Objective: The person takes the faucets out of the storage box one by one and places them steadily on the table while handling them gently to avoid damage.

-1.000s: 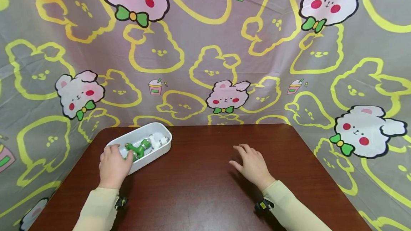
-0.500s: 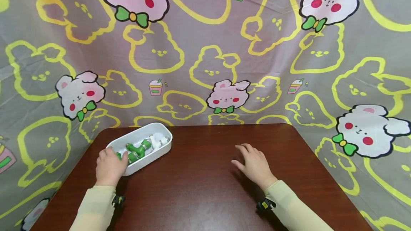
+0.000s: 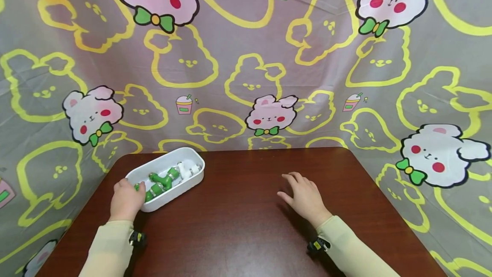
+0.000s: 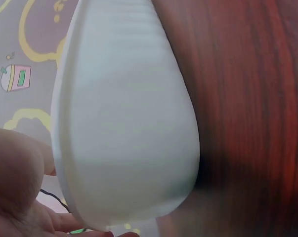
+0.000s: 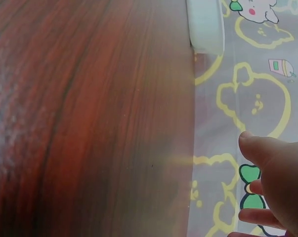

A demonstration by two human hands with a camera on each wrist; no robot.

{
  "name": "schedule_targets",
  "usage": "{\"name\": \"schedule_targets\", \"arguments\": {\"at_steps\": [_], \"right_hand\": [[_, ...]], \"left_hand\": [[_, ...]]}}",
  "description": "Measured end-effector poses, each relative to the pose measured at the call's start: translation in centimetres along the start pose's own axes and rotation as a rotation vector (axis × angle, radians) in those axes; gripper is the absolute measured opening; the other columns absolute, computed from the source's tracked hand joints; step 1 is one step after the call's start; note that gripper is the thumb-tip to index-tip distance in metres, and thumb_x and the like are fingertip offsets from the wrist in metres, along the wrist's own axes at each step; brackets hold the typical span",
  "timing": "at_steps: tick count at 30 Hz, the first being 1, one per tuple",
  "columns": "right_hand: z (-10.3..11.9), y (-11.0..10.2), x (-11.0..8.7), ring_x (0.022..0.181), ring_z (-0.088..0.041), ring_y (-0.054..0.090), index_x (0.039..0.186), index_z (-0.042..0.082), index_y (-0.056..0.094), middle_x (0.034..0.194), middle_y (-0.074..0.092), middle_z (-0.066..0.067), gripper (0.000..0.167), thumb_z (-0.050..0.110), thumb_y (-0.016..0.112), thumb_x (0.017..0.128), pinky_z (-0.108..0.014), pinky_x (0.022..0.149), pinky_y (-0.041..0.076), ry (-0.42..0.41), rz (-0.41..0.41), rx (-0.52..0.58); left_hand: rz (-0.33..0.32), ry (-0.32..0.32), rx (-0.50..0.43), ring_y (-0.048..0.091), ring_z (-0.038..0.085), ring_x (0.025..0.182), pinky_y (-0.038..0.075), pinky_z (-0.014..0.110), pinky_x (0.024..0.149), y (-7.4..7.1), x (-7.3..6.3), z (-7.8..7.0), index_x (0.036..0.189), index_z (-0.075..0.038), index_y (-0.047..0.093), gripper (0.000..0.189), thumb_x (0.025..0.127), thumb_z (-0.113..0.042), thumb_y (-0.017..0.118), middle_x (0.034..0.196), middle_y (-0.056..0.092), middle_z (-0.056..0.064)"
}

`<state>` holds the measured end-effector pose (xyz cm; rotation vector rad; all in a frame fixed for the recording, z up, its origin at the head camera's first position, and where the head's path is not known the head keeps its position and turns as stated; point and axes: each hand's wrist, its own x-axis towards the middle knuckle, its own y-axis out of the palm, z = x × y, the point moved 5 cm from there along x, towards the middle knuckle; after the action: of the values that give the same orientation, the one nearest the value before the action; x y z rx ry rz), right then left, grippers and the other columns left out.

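Observation:
My left hand [image 3: 126,200] is at the near-left end of a white oblong tray [image 3: 178,192], thumb over its rim and fingers along the far side. In the left wrist view, the tray's smooth wall [image 4: 129,108] fills the middle, with the thumb [image 4: 15,168] behind the rim. Inside the tray lie a green branched piece [image 3: 166,179] and another green piece [image 3: 153,191], both with silvery bands, resembling pipe fittings. White pieces [image 3: 185,171] with metal ends lie at the far end. My right hand [image 3: 305,198] holds nothing, its fingers loosely spread over the table.
The dark red-brown table [image 3: 246,225] has rounded far corners. A grey curtain [image 3: 238,33] with cartoon rabbits hangs behind it and on both sides. Each wrist wears a small black camera strap, such as the right one [image 3: 317,246].
My left hand has drawn back left and toward me along the tray, uncovering more of the green pieces. The tray stays put, and my right hand has barely moved.

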<state>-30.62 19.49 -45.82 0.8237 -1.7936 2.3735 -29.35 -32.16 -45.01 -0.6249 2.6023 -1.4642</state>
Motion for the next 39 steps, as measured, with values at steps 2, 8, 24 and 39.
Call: {"name": "schedule_targets", "arguments": {"at_steps": [2,8,24,39], "right_hand": [[0.0,0.0,0.1,0.112,-0.033,0.067,0.136,0.014,0.064,0.129,0.064,-0.011,0.059,0.046,0.08,0.088,-0.057,0.095,0.052,0.002,0.001,0.002],[-0.1,0.0,0.2,0.113,-0.034,0.066,0.136,0.014,0.064,0.13,0.064,-0.011,0.06,0.046,0.08,0.088,-0.058,0.096,0.052,0.01,0.004,0.008],[-0.5,0.2,0.3,0.114,-0.034,0.066,0.136,0.014,0.064,0.13,0.064,-0.011,0.059,0.044,0.08,0.089,-0.058,0.095,0.052,0.02,0.006,0.014],[-0.5,0.2,0.9,0.116,-0.035,0.065,0.137,0.012,0.063,0.13,0.064,-0.014,0.06,0.044,0.079,0.089,-0.058,0.096,0.052,0.014,0.012,0.017]], "left_hand": [[0.019,-0.018,-0.021,0.048,0.064,0.112,0.042,0.07,0.102,0.2,0.3,0.3,0.135,0.032,0.024,0.069,0.103,-0.026,0.046,0.127,0.033,0.051],[0.015,-0.042,-0.094,0.044,0.065,0.115,0.039,0.07,0.105,0.2,0.8,0.9,0.137,0.032,0.023,0.068,0.101,-0.022,0.046,0.128,0.033,0.052],[0.025,-0.126,-0.171,0.045,0.062,0.126,0.036,0.067,0.111,0.3,1.6,2.8,0.145,0.027,0.025,0.055,0.103,-0.009,0.028,0.135,0.04,0.051],[0.004,-0.134,-0.212,0.044,0.061,0.127,0.036,0.068,0.111,0.3,1.2,2.6,0.145,0.025,0.027,0.052,0.104,-0.008,0.029,0.138,0.04,0.05]]}}
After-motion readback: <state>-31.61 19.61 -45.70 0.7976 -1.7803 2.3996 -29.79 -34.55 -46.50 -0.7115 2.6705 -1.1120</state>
